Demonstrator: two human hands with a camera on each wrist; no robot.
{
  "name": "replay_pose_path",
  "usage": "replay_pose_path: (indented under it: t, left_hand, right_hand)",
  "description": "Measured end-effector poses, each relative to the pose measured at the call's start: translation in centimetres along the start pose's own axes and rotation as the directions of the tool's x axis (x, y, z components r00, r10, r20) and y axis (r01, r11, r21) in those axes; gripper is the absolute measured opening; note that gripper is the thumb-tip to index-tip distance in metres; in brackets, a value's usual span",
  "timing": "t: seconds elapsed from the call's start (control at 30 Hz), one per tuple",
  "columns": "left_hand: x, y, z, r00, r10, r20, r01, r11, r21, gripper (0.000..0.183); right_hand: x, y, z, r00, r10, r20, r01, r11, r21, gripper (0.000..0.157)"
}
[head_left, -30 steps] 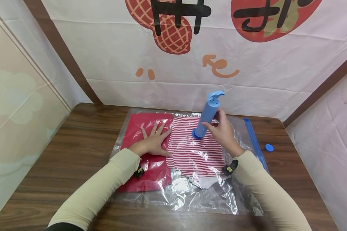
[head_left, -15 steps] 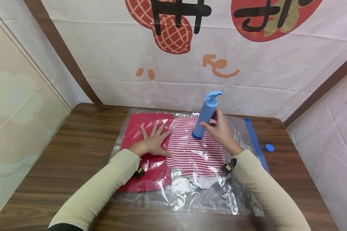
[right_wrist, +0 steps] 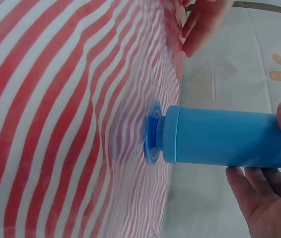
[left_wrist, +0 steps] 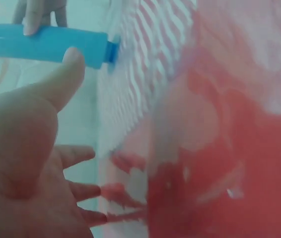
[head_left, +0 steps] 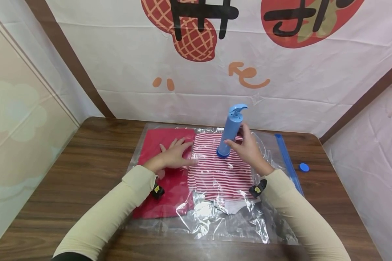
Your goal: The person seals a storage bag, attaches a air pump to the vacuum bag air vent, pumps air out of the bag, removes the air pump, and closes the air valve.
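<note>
A light-blue hand pump (head_left: 232, 127) stands slightly tilted on the round blue valve (right_wrist: 153, 133) of a clear vacuum storage bag (head_left: 170, 225). My right hand (head_left: 249, 148) grips the pump's barrel, thumb on the near side and fingers behind. At the top of the pump, its curved handle is down close to the barrel. Inside the bag lie a folded red cloth (head_left: 161, 203) on the left and a red-and-white striped cloth (head_left: 222, 181) on the right. Over the red cloth, my left hand (head_left: 171, 158) is spread with its palm raised; the left wrist view shows its fingers relaxed and holding nothing.
A blue zip strip (head_left: 285, 156) runs along the bag's right side. Beyond it, a small round blue cap (head_left: 303, 167) lies on the brown wooden table (head_left: 75, 174). A printed fabric backdrop (head_left: 127, 105) stands along the table's back edge.
My left hand, earlier pressed flat on the red cloth, has risen from the bag. The pump has swung a little left and more upright, still in my right hand.
</note>
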State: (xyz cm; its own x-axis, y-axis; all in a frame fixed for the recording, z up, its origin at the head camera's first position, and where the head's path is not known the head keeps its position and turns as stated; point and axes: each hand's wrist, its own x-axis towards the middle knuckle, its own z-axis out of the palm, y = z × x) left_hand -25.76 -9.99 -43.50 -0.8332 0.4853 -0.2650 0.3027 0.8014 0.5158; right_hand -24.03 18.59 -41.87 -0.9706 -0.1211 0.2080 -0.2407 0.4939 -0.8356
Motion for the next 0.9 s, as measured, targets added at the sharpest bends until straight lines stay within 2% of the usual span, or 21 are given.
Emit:
replay_pose_path:
  t: [0.1, 0.2, 0.3, 0.4, 0.5, 0.67, 0.9]
  left_hand:
    - [0.1, 0.9, 0.0, 0.998, 0.04, -0.049, -0.041, 0.999, -0.03, 0.088]
    - [0.3, 2.1, 0.1, 0.985, 0.135, -0.107, -0.146, 0.984, -0.105, 0.082]
    - [0.9, 3.4, 0.6, 0.963, 0.222, -0.152, -0.251, 0.944, -0.214, 0.077]
    - [1.5, 4.7, 1.2, 0.951, 0.256, -0.175, -0.301, 0.898, -0.32, 0.075]
    - [2.2, 5.7, 1.9, 0.946, 0.264, -0.188, -0.318, 0.865, -0.388, 0.073]
    - [3.1, 6.8, 2.6, 0.941, 0.271, -0.202, -0.333, 0.841, -0.426, 0.073]
    - [3.4, 7.3, 3.3, 0.931, 0.274, -0.241, -0.358, 0.815, -0.455, 0.076]
  right_hand:
    - [0.0, 0.0, 0.0, 1.0, 0.009, 0.002, -0.009, 1.0, 0.007, 0.074]
    - [0.0, -0.1, -0.1, 1.0, 0.022, 0.003, -0.022, 1.0, 0.004, 0.074]
    - [0.1, -0.3, -0.1, 1.0, 0.025, 0.011, -0.025, 1.0, -0.002, 0.074]
    - [0.0, -0.4, 0.1, 1.0, 0.018, 0.021, -0.018, 1.0, -0.013, 0.073]
    - [0.1, -0.5, 0.3, 1.0, -0.003, 0.019, 0.004, 1.0, -0.024, 0.07]
    - [0.1, -0.3, 0.4, 1.0, -0.013, -0.001, 0.013, 1.0, -0.024, 0.07]
    - [-0.1, 0.0, 0.1, 1.0, 0.003, 0.003, -0.003, 1.0, 0.016, 0.072]
